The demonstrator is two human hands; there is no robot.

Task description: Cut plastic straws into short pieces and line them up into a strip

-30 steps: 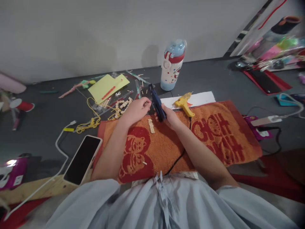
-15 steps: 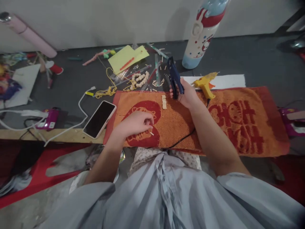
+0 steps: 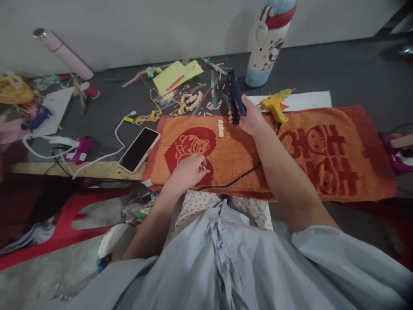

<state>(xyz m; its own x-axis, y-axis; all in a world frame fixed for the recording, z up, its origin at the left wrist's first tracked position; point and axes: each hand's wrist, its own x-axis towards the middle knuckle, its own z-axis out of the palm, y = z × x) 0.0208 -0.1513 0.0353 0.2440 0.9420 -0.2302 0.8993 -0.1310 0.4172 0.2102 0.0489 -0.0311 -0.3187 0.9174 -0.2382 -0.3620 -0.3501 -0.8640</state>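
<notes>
My right hand (image 3: 248,116) is closed around a dark blue handheld tool (image 3: 236,97), held upright above the back edge of the orange towel (image 3: 241,163). Low over the towel's red heart pattern, my left hand (image 3: 192,170) has its fingertips pinched on a small pale stick (image 3: 202,168). A short column of pale sticks (image 3: 220,128) lies on the towel between my hands. Just right of my right hand rests a yellow glue gun (image 3: 275,105), its black cord running across the towel.
A phone (image 3: 139,150) lies left of the towel beside a white cable. Behind are yellow paper (image 3: 174,77), a beaded string (image 3: 191,102) and loose sticks. A tall bottle (image 3: 269,47) stands at the back, a pink flask (image 3: 67,56) at the left.
The small stick that lay by my left fingertips is now between them, and the fingers have closed. My right hand still holds the blue tool. The whole view has shifted slightly.
</notes>
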